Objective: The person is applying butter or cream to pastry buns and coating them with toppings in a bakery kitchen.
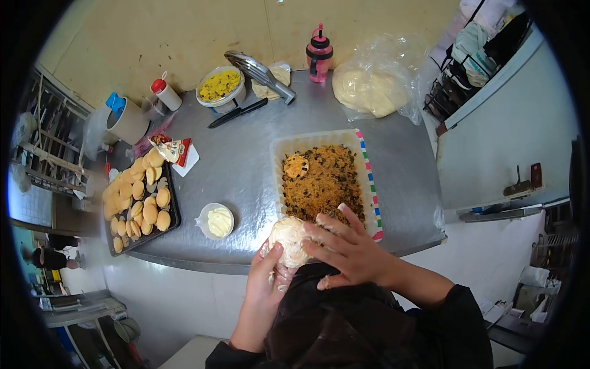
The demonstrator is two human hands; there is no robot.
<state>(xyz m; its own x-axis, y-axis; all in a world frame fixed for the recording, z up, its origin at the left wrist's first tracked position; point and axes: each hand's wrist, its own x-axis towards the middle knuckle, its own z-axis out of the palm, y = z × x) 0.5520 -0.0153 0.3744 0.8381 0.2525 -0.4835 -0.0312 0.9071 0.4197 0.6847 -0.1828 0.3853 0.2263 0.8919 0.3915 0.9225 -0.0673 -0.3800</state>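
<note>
My left hand (268,270) holds a pale, round, cream-smeared piece (289,242) near the front edge of the metal table. Beside it on the right, my right hand (344,249) has its fingers spread, with pale smears on them; the fingertips are close to the piece, and whether they touch it I cannot tell. Beyond my hands stands a white tray (278,147) of brown and dark crumbs (322,184), with one crumb-coated round (295,166) at its upper left. A small white bowl of cream (219,222) is to the left.
A black tray (176,215) holds several round cakes (149,213) at the left. Farther back are a tub of yellow filling (220,86), a knife (236,113), metal tongs (261,75), a pink bottle (319,54), a bag of dough (372,89) and a red-capped bottle (166,95).
</note>
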